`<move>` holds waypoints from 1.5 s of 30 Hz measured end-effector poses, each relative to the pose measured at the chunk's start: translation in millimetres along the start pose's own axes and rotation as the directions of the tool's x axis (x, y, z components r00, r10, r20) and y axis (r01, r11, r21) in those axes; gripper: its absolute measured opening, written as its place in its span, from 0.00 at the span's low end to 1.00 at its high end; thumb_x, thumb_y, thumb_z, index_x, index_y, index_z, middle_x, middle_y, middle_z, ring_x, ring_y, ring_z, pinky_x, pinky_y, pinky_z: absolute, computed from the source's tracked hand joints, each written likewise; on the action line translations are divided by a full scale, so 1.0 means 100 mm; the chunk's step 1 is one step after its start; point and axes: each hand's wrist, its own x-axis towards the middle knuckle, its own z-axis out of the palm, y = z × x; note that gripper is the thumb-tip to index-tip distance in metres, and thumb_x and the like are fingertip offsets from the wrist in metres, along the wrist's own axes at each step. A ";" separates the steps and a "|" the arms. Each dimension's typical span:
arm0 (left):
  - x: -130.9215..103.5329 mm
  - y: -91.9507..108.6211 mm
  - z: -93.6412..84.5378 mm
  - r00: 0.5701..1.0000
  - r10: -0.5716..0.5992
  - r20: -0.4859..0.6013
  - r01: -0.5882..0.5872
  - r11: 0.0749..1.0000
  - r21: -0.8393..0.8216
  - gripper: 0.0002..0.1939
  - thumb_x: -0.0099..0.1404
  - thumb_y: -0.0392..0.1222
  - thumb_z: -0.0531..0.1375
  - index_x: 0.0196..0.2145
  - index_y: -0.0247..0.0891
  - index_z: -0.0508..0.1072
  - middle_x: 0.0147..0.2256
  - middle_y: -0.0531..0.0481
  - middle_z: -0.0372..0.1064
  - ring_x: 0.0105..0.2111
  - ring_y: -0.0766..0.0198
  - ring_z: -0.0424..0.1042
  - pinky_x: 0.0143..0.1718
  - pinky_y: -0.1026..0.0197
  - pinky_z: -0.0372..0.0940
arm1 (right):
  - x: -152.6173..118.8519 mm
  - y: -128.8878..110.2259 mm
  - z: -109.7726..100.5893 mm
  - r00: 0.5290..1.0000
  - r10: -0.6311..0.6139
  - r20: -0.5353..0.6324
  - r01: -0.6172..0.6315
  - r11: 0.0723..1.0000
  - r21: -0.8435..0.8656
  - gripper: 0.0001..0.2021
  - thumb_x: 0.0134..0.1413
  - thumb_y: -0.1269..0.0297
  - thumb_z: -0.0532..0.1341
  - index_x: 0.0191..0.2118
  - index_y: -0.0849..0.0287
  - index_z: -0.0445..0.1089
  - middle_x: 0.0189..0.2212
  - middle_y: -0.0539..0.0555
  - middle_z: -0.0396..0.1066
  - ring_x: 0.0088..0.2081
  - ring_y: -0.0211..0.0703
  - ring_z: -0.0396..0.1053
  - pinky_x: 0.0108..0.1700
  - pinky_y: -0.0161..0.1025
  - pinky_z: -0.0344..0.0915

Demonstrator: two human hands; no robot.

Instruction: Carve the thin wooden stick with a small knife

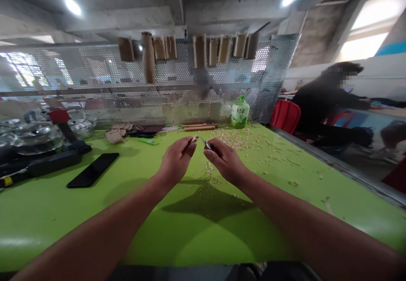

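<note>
Above the middle of the green tabletop (152,230), my left hand (176,159) is closed round a small pale piece of wood (194,139), whose end pokes out at the fingertips. Facing it, my right hand (226,159) grips a small carving knife (207,145) with a dark handle. The thin blade points left toward the wood, with a small gap between them. Pale wood shavings (236,139) lie scattered on the table beneath and behind my right hand.
A black phone (93,170) lies left, beside metal pots (34,135) and a red-and-black tool (60,117). Leather scraps (116,135), a green cutter (148,141), wooden sticks (199,127) and a green tea bottle (240,114) sit at the back. A person (323,90) sits right, near a red chair (287,114).
</note>
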 end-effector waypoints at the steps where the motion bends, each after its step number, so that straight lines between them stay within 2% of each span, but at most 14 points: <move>1: 0.00 0.00 0.00 1.000 0.000 0.000 0.000 1.000 -0.008 0.18 0.70 0.50 0.53 0.48 0.38 0.74 0.43 0.44 0.75 0.42 0.60 0.72 0.45 0.56 0.66 | 0.00 -0.01 -0.01 1.000 0.001 0.011 -0.001 1.000 -0.022 0.16 0.62 0.49 0.52 0.32 0.57 0.59 0.24 0.47 0.58 0.27 0.36 0.55 0.29 0.35 0.48; 4: 0.00 0.02 -0.01 1.000 0.021 0.000 -0.021 1.000 -0.015 0.17 0.69 0.50 0.53 0.47 0.38 0.74 0.43 0.44 0.76 0.42 0.60 0.73 0.45 0.56 0.66 | 0.00 -0.01 -0.02 1.000 -0.006 -0.003 0.006 0.999 -0.045 0.16 0.63 0.50 0.52 0.31 0.57 0.59 0.24 0.46 0.57 0.26 0.36 0.55 0.29 0.35 0.48; 11: 0.00 0.01 0.00 0.999 0.029 -0.012 -0.029 0.999 -0.020 0.17 0.69 0.49 0.54 0.49 0.38 0.74 0.44 0.44 0.75 0.44 0.60 0.73 0.46 0.55 0.66 | 0.01 0.05 0.01 1.000 -0.019 0.023 0.018 0.999 0.045 0.18 0.62 0.49 0.53 0.27 0.57 0.56 0.22 0.45 0.53 0.25 0.34 0.52 0.28 0.35 0.47; 18: -0.01 0.04 0.00 0.999 0.042 -0.010 -0.042 0.999 -0.014 0.18 0.69 0.50 0.54 0.48 0.37 0.74 0.43 0.43 0.75 0.43 0.59 0.73 0.45 0.57 0.66 | 0.02 0.05 0.03 0.998 0.000 0.061 -0.004 0.998 0.059 0.18 0.62 0.49 0.53 0.27 0.57 0.58 0.22 0.45 0.55 0.25 0.34 0.54 0.28 0.35 0.48; 21: -0.01 0.02 0.00 0.999 0.040 0.000 -0.040 0.999 -0.024 0.18 0.69 0.50 0.54 0.48 0.36 0.75 0.42 0.43 0.76 0.41 0.59 0.73 0.43 0.57 0.66 | 0.03 0.05 0.01 0.997 0.033 0.065 -0.034 0.999 0.013 0.19 0.62 0.48 0.53 0.27 0.57 0.59 0.21 0.46 0.56 0.24 0.34 0.54 0.27 0.35 0.48; 26: 0.00 -0.03 0.00 1.000 0.006 0.022 -0.005 1.000 -0.025 0.19 0.69 0.51 0.54 0.48 0.37 0.76 0.40 0.44 0.76 0.39 0.60 0.72 0.41 0.57 0.66 | 0.05 0.01 -0.02 0.997 0.067 -0.033 -0.072 0.976 -0.204 0.20 0.59 0.46 0.56 0.26 0.57 0.60 0.21 0.47 0.59 0.23 0.35 0.55 0.26 0.36 0.44; 32: 0.01 0.00 -0.03 1.000 -0.012 0.026 0.011 1.000 0.023 0.19 0.69 0.51 0.54 0.47 0.36 0.76 0.36 0.45 0.75 0.35 0.61 0.71 0.37 0.58 0.64 | 0.05 -0.01 -0.01 0.989 -0.027 -0.142 -0.021 0.945 -0.326 0.18 0.58 0.51 0.59 0.25 0.57 0.60 0.21 0.48 0.60 0.25 0.36 0.55 0.28 0.36 0.45; 35: 0.02 -0.02 -0.03 0.998 -0.049 0.027 0.048 0.998 0.044 0.19 0.69 0.50 0.54 0.47 0.36 0.76 0.36 0.45 0.75 0.35 0.61 0.71 0.36 0.59 0.63 | 0.08 0.04 -0.07 0.955 0.029 -0.295 -0.111 0.957 -0.268 0.19 0.56 0.51 0.60 0.23 0.57 0.56 0.21 0.48 0.59 0.24 0.36 0.54 0.28 0.36 0.45; 38: 0.03 -0.06 -0.02 0.996 -0.085 0.033 0.084 0.996 0.032 0.19 0.69 0.51 0.53 0.45 0.36 0.76 0.34 0.47 0.75 0.33 0.63 0.70 0.34 0.60 0.62 | 0.13 0.10 -0.16 0.914 0.128 -0.386 -0.167 0.984 -0.068 0.19 0.56 0.51 0.58 0.23 0.56 0.55 0.20 0.46 0.56 0.23 0.35 0.53 0.27 0.36 0.47; 41: 0.02 -0.08 -0.01 0.992 -0.117 0.054 0.116 0.993 0.014 0.20 0.70 0.53 0.51 0.37 0.36 0.76 0.28 0.50 0.72 0.27 0.67 0.67 0.28 0.63 0.59 | 0.15 0.12 -0.16 0.938 0.166 -0.304 -0.162 0.986 0.039 0.17 0.57 0.51 0.56 0.24 0.56 0.57 0.20 0.46 0.56 0.23 0.36 0.53 0.26 0.36 0.48; 43: 0.01 -0.08 0.00 0.984 -0.157 0.084 0.160 0.987 -0.031 0.22 0.70 0.55 0.50 0.33 0.36 0.74 0.27 0.51 0.71 0.23 0.69 0.65 0.24 0.65 0.58 | 0.14 0.11 -0.12 0.960 0.183 -0.211 -0.185 0.983 0.011 0.13 0.53 0.54 0.59 0.27 0.56 0.60 0.21 0.47 0.60 0.24 0.36 0.56 0.27 0.36 0.50; 45: 0.01 -0.06 0.00 0.977 -0.186 0.102 0.196 0.976 -0.099 0.21 0.70 0.55 0.50 0.33 0.37 0.72 0.28 0.51 0.72 0.20 0.71 0.63 0.22 0.65 0.57 | 0.13 0.11 -0.06 0.966 0.212 -0.151 -0.217 0.976 -0.014 0.07 0.49 0.61 0.60 0.31 0.57 0.64 0.24 0.48 0.63 0.26 0.37 0.58 0.28 0.36 0.53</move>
